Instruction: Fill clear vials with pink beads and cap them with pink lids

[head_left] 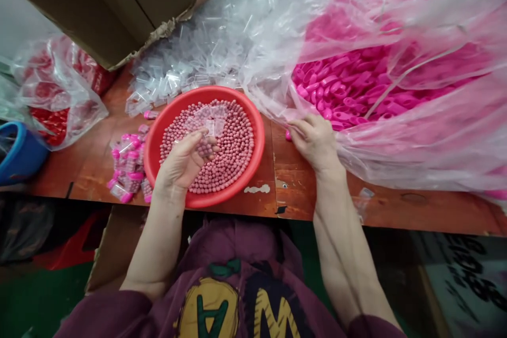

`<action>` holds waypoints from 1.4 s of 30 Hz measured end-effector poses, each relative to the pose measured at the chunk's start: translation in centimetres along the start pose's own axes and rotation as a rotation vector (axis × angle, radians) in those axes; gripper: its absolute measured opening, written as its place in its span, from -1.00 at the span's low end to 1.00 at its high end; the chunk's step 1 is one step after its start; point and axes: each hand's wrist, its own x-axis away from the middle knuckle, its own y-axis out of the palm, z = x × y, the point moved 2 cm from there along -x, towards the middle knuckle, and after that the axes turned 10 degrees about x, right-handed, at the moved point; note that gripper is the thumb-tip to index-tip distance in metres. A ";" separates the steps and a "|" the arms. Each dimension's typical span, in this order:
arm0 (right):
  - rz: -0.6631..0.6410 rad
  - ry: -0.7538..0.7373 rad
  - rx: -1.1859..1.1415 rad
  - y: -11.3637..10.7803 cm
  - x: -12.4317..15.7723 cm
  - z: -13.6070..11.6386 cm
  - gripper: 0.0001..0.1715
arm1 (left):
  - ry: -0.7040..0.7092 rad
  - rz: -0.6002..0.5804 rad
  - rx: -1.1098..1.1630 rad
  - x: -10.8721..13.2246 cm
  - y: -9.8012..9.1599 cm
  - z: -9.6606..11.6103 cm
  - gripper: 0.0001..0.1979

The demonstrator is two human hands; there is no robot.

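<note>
My left hand is over a red basin of small pink beads. Its fingers curl around a small clear plastic bottle that has beads in it. Several clear empty bottles lie on the beads just beyond the fingertips. At the near edge of a large translucent bag, my right hand is closed, with a small bright pink cap at its fingertips. Inside the bag's opening are many more pink caps.
Filled, pink-capped bottles are piled left of the basin. Behind it spreads a heap of clear bottles, beside a cardboard box. A bag of red pieces and a blue container stand at the left.
</note>
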 end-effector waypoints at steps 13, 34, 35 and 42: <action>-0.243 0.155 0.363 -0.3 -2.9 0.2 -0.55 | 0.021 -0.140 0.066 0.2 -0.4 -0.6 -0.74; 0.188 0.115 0.049 -2.6 -1.7 -4.1 -0.57 | -0.162 -0.232 0.275 -0.1 0.3 0.0 -0.22; 0.223 0.054 -0.008 -3.5 -1.6 -5.8 -0.60 | -0.166 -0.243 0.286 -0.2 0.3 0.1 -0.22; 0.076 -0.231 -0.258 -6.7 -1.3 -17.1 -0.66 | -0.195 -0.352 0.356 -0.5 -0.1 0.1 -0.61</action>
